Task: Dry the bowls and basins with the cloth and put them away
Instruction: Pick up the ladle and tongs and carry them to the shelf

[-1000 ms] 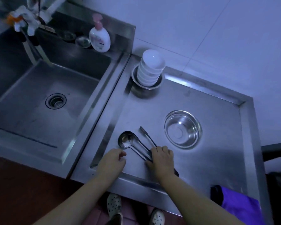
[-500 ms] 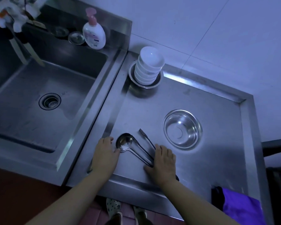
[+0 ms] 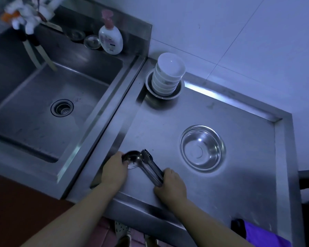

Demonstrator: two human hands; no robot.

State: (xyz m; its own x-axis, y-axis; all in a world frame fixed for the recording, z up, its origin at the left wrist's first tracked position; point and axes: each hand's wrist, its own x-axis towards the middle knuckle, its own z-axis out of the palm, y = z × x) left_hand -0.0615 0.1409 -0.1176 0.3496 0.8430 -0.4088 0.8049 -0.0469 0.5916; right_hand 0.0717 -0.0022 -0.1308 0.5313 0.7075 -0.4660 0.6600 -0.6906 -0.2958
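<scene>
Head view: my left hand grips the ladle bowl, right hand clutches the tongs handles, probably clearing worktop; steel basin sits beside, bowls stacked behind.

- Dim, with a blue-violet cast throughout.
- Brightest glare streaks the counter rim at 1 o'clock.
- Soft shadow beneath the bowl stack.
- Wide-angle bending at edges; tap at 10 o'clock blurred.
</scene>
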